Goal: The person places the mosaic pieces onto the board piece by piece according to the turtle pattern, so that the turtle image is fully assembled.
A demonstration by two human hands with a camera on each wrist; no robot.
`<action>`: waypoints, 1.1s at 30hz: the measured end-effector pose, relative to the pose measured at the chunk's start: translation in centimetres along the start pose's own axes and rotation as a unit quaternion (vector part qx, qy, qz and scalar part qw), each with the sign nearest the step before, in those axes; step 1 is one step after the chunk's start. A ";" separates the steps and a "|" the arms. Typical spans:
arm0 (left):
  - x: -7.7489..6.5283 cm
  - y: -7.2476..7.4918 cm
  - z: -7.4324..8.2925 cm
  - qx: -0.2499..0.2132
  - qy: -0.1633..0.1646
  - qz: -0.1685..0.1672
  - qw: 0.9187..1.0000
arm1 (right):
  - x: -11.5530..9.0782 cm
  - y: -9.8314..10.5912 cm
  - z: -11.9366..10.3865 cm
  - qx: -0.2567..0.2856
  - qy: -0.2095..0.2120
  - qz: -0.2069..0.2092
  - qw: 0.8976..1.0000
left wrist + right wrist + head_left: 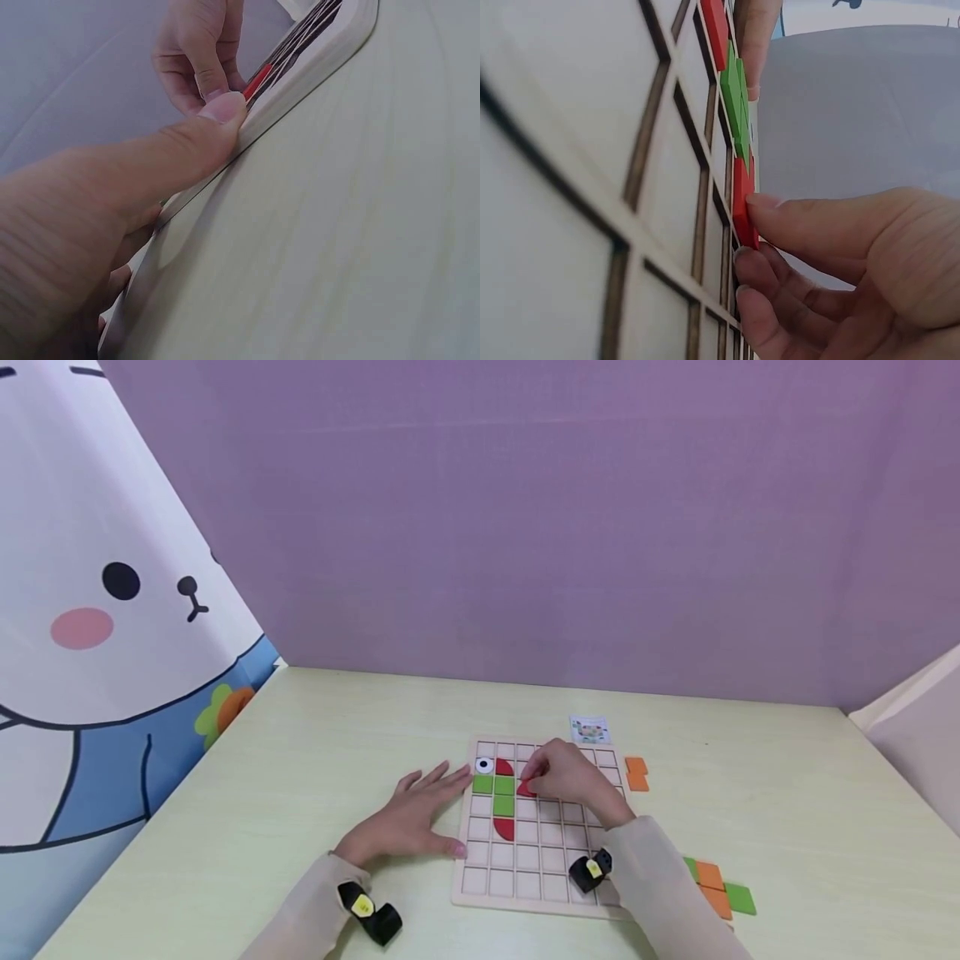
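Note:
A square wooden grid board (525,906) lies on the table. In its upper left cells are an eye tile (483,765), several green square tiles (504,807) and two rounded red tiles (504,830). My right hand (567,774) pinches another red tile (742,206) between thumb and fingertips, right at a cell beside the green ones. Its curled fingers come close over the grid in the right wrist view. With fingers spread, my left hand (412,821) rests along the board's left edge, and its thumb (217,112) touches the rim.
Beyond the board's far edge lies a small printed card (589,729). Orange tiles (637,767) sit by its right side. More orange and green tiles (741,898) are nearer the front right, partly behind the right sleeve. A purple cloth wall (555,527) stands behind the table.

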State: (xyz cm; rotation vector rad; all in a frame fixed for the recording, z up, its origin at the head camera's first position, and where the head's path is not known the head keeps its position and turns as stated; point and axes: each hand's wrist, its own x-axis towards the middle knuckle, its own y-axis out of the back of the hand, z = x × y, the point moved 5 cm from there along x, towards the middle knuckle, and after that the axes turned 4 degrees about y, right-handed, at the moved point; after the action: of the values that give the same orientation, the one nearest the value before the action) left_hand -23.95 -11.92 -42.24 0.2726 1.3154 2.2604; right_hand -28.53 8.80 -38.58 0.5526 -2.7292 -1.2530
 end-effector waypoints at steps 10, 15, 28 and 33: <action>0.5 0.0 0.1 -0.002 -0.006 0.005 1.000 | 0.4 0.4 -0.1 -0.014 0.014 0.002 1.000; 0.8 0.1 0.2 0.000 -0.004 0.008 1.000 | 0.6 0.8 -0.1 -0.019 0.011 -0.001 1.000; 1.0 0.1 0.3 -0.009 0.007 0.011 1.000 | 0.3 1.6 0.0 -0.033 0.039 -0.005 0.999; 1.1 0.1 0.4 -0.011 0.003 0.013 1.000 | -0.4 2.4 0.3 -0.033 0.036 0.001 0.999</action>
State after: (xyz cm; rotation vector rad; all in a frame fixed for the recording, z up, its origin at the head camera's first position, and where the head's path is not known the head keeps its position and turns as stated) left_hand -24.72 -11.13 -42.08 0.2769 1.2971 2.2982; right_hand -28.91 10.64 -36.96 0.5760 -2.6193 -1.2925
